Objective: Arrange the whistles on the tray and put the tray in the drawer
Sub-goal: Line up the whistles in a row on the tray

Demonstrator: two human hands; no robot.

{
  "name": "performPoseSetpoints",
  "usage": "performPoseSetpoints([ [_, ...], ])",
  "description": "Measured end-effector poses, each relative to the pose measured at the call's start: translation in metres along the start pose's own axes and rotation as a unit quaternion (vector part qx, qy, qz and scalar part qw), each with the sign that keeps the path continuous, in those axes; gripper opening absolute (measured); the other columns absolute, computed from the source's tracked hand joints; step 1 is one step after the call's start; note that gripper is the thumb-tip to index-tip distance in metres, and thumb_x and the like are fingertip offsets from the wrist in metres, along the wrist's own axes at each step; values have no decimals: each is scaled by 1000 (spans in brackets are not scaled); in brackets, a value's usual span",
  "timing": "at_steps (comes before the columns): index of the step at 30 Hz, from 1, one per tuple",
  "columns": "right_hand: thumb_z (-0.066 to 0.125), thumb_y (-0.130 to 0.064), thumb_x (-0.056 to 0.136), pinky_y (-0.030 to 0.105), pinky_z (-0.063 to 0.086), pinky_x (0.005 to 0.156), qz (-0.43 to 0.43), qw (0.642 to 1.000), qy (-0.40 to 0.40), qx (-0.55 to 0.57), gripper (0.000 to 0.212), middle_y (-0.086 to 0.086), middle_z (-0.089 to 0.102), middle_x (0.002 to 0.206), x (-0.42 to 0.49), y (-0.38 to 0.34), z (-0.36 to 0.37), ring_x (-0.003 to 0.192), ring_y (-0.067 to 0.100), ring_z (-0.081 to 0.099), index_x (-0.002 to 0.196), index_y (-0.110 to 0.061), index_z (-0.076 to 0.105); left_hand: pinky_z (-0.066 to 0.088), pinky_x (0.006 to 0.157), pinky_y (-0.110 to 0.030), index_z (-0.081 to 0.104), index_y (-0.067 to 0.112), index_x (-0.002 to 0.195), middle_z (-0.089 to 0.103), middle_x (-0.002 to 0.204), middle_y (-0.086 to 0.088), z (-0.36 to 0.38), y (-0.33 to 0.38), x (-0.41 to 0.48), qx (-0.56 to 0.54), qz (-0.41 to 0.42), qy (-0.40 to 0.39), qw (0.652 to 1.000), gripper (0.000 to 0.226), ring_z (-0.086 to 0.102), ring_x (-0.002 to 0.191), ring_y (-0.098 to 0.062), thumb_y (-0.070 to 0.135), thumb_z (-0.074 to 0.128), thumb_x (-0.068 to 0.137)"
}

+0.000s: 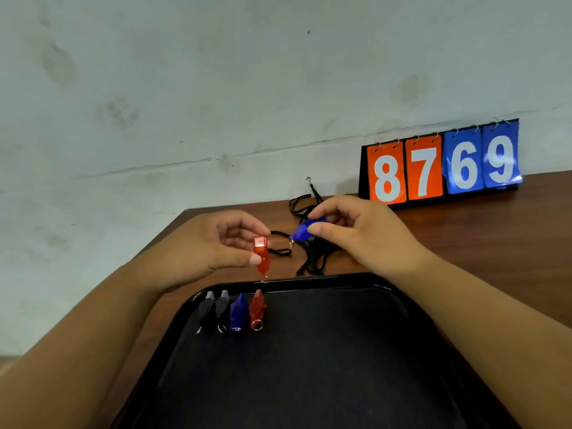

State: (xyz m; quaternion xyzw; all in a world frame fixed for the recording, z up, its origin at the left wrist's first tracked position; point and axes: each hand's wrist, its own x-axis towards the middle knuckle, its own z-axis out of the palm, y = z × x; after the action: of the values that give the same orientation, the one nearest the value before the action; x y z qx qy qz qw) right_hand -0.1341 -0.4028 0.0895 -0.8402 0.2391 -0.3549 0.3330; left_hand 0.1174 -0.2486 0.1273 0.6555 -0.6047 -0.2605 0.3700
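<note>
A black tray [309, 366] lies on the brown table in front of me. At its far left, side by side, lie two black whistles [205, 311] [222, 311], a blue whistle [239, 311] and a red whistle [257, 308]. My left hand [216, 243] pinches another red whistle [262, 255] upright just above the tray's far rim. My right hand [356, 233] pinches another blue whistle [303, 230] above the table, over a tangle of black lanyards [312, 255].
A flip scoreboard [442, 165] reading 8769 stands at the back right of the table [495, 230], against a pale wall. The table's left edge runs diagonally past the tray.
</note>
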Motion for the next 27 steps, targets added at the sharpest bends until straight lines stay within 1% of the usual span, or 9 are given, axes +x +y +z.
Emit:
performPoseSetpoints([
  [2,77,-40,98,11,52,77,-2,997,-75,-9,13,-19,75,98,-2,-8,13,98,-4,67,110,-44,78,61,97,-28,77,18,121,81,114,-5,-3,-11,-7,-23,-8,3,1000,41,77,111,-23,3,87,84],
  [4,74,-41,100,9,50,76,-4,991,-133,-21,10,-26,74,99,-7,-11,16,97,-6,68,109,-44,78,63,92,-27,77,16,120,81,112,-9,0,-15,-9,-48,-19,-14,999,41,78,108,-25,4,88,82],
  [6,68,-45,103,9,48,81,-15,981,-183,-67,12,-29,73,107,-8,-11,22,104,-9,66,112,-46,77,64,91,-28,76,14,120,80,111,-11,0,-21,-10,-65,-21,-33,997,42,77,103,-23,7,89,80],
  [10,65,-44,106,13,48,88,-14,960,-255,-114,15,-24,74,112,-7,-8,28,109,-9,65,115,-44,76,63,87,-24,78,18,116,81,107,-6,3,-25,-7,-23,-7,-23,999,36,78,98,-16,17,89,82],
  [14,62,-45,106,14,46,91,-35,944,-285,-162,17,-25,69,112,-4,-8,31,111,-8,62,117,-43,75,59,78,-18,78,20,116,82,103,-1,11,-26,-8,-7,-5,-41,999,32,78,92,-9,17,89,85],
  [18,59,-51,105,19,45,93,-52,934,-295,-194,21,-24,64,109,-2,-3,32,109,-5,60,117,-44,75,57,79,-16,77,25,113,82,100,2,17,-28,-7,35,9,-44,998,30,78,91,-9,23,90,86],
  [23,52,-56,103,18,45,93,-53,925,-302,-222,34,-24,63,112,-1,-3,34,110,-3,60,130,-48,71,52,75,-10,78,30,107,82,95,9,20,-30,-6,99,2,-34,995,27,74,80,2,31,92,84],
  [26,43,-66,95,18,44,92,-61,925,-300,-224,53,-25,61,111,-2,-5,36,109,-3,59,137,-47,70,53,75,-11,79,31,107,82,95,10,23,-30,-5,105,2,-41,994,28,73,80,2,35,92,83],
  [27,43,-66,96,17,43,92,-64,923,-302,-230,54,-25,60,110,-2,-5,37,109,-4,58,139,-46,69,53,76,-11,79,31,107,82,95,10,24,-31,-5,108,3,-44,993,28,74,80,1,35,92,83],
])
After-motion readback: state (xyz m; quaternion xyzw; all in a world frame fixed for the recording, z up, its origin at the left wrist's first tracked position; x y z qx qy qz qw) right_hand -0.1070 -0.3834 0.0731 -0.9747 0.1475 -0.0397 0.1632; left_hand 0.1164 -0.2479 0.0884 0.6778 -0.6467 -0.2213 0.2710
